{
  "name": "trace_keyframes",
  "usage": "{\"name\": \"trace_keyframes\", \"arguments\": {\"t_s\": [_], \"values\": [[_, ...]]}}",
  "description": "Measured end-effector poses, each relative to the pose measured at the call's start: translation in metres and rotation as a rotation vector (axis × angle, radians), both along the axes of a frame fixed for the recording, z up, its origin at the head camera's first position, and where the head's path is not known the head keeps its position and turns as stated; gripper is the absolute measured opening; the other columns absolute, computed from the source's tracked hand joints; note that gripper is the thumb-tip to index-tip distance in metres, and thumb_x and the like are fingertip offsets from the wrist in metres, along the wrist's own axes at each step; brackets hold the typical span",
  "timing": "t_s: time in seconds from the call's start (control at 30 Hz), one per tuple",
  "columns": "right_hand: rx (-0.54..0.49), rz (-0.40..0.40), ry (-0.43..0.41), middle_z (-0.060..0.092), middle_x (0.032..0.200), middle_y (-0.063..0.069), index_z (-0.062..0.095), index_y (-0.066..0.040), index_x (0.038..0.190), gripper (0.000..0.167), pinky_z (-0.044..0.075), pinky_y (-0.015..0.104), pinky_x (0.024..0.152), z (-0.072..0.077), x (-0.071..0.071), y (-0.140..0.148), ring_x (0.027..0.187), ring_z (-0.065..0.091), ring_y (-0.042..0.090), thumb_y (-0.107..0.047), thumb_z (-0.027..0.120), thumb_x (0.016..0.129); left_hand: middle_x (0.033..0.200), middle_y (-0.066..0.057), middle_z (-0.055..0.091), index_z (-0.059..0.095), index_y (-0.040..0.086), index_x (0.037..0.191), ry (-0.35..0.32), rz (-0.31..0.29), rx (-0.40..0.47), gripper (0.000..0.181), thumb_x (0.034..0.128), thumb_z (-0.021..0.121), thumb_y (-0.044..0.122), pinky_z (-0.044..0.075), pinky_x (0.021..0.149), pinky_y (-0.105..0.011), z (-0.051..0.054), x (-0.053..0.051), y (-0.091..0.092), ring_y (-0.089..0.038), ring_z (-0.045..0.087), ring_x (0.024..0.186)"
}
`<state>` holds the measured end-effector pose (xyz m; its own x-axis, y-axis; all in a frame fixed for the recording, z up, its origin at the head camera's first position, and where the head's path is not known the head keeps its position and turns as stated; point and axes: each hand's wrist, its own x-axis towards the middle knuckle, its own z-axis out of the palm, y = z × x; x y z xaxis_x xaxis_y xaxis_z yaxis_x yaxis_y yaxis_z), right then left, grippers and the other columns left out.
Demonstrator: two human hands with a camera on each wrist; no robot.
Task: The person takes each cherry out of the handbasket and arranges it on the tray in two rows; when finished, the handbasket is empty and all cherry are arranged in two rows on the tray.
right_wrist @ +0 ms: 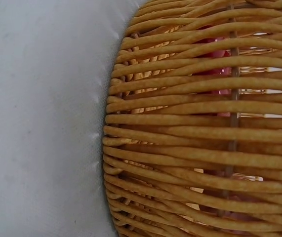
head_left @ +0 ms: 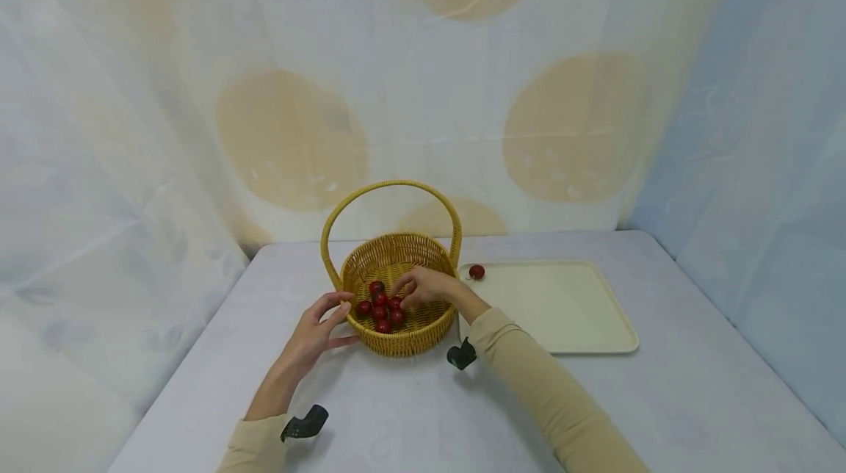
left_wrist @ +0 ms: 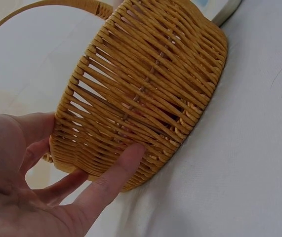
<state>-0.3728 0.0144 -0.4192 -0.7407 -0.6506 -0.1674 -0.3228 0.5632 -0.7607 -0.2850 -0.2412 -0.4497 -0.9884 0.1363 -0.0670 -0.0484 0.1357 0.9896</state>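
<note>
A yellow woven basket (head_left: 405,344) with a tall arched handle stands on the table, several dark red cherries (head_left: 380,311) grouped in its left half. My left hand (head_left: 311,333) holds the basket's left side, its fingers by the rim and one digit pressed along the outer wall. In the left wrist view this hand (left_wrist: 57,192) lies against the weave. Reaching over the near right rim, my right hand (head_left: 426,287) has its fingertips at a cherry (head_left: 395,302) inside. The right wrist view shows the basket wall (right_wrist: 205,128), with red fruit glimpsed through gaps; the hand is mostly hidden.
To the right of the basket, touching or close to it, lies a cream rectangular tray (head_left: 555,311). One cherry (head_left: 476,272) with a thin stem sits in its far left corner. A pale cloth covers the table (head_left: 396,414); patterned curtains (head_left: 423,91) hang behind and at both sides.
</note>
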Motion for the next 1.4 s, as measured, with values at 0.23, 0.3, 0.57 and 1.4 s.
{"name": "trace_keyframes", "arguments": {"t_s": [0.23, 0.3, 0.57, 1.4], "values": [[0.019, -0.003, -0.001, 0.07, 0.108, 0.017, 0.067, -0.007, 0.121, 0.03, 0.06, 0.037, 0.076, 0.0, -0.0022, -0.004, 0.089, 0.069, 0.031, -0.001, 0.065, 0.092, 0.151, -0.011, 0.034, 0.043, 0.006, 0.14, 0.007, -0.002, 0.005, 0.05, 0.0999, 0.056, 0.034, 0.059, 0.087, -0.053, 0.0006, 0.0023, -0.0007, -0.042, 0.042, 0.135], [0.026, -0.011, -0.01, 0.07, 0.107, 0.017, 0.067, -0.008, 0.121, 0.03, 0.059, 0.036, 0.075, 0.0003, -0.0017, -0.0051, 0.088, 0.068, 0.029, 0.0, 0.064, 0.092, 0.151, -0.011, 0.034, 0.043, 0.006, 0.14, 0.002, 0.0, 0.012, 0.051, 0.0995, 0.057, 0.033, 0.058, 0.088, -0.054, 0.0012, 0.0029, -0.0005, -0.042, 0.042, 0.135], [0.046, -0.039, -0.023, 0.068, 0.096, 0.011, 0.069, -0.012, 0.119, 0.032, 0.051, 0.026, 0.062, -0.0019, -0.0031, -0.0098, 0.074, 0.059, 0.018, 0.0, 0.066, 0.09, 0.151, -0.012, 0.033, 0.044, 0.005, 0.139, 0.001, -0.003, 0.034, 0.05, 0.0993, 0.058, 0.031, 0.057, 0.089, -0.057, 0.0014, 0.0033, -0.0004, -0.044, 0.042, 0.136], [0.068, -0.013, 0.011, 0.062, 0.083, 0.002, 0.069, -0.012, 0.116, 0.03, 0.041, 0.022, 0.052, -0.0039, -0.0058, -0.0095, 0.06, 0.047, 0.011, -0.008, 0.074, 0.087, 0.15, -0.013, 0.034, 0.043, 0.004, 0.139, 0.004, -0.008, 0.033, 0.051, 0.0989, 0.058, 0.032, 0.057, 0.089, -0.057, 0.0005, 0.001, 0.0002, -0.044, 0.041, 0.136]]}}
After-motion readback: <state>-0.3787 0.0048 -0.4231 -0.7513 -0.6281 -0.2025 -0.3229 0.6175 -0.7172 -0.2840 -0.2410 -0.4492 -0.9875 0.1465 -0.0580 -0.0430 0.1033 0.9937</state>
